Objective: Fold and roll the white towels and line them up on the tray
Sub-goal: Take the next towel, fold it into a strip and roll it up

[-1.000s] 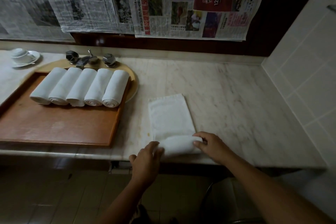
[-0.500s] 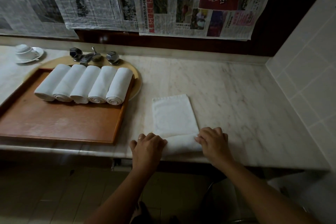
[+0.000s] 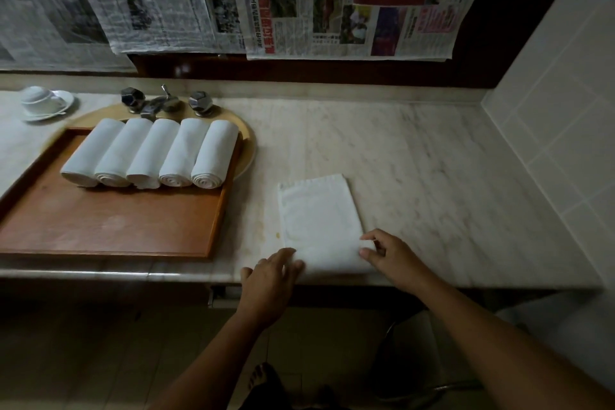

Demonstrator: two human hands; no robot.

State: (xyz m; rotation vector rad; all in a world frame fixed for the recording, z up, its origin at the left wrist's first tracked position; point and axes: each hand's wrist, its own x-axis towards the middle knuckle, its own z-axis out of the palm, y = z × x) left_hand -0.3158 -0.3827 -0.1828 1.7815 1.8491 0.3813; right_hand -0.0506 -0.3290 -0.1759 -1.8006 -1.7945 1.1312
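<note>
We see a folded white towel (image 3: 320, 216) lying flat on the marble counter (image 3: 432, 176), just to the right of the wooden tray (image 3: 109, 226). Its near end, at the counter's front edge, is turned up into the start of a roll. Our left hand (image 3: 270, 280) lies on the left corner of that near end, fingers fairly straight and resting on the cloth; we cannot tell whether the thumb grips anything. Our right hand (image 3: 386, 255) pinches the right corner of the roll between thumb and curled fingers.

On the far part of the tray five rolled towels (image 3: 151, 153) lie side by side, touching, their spiral ends facing us. The front part of the tray shows bare wood. Behind the tray sits a round yellowish platter (image 3: 248, 146), partly under the tray's far right corner, and behind that a metal tap set (image 3: 166, 101). To the far left of the tray stands a white cup on a saucer (image 3: 45, 102). Newspaper sheets (image 3: 299, 0) hang on the wall above the counter.
</note>
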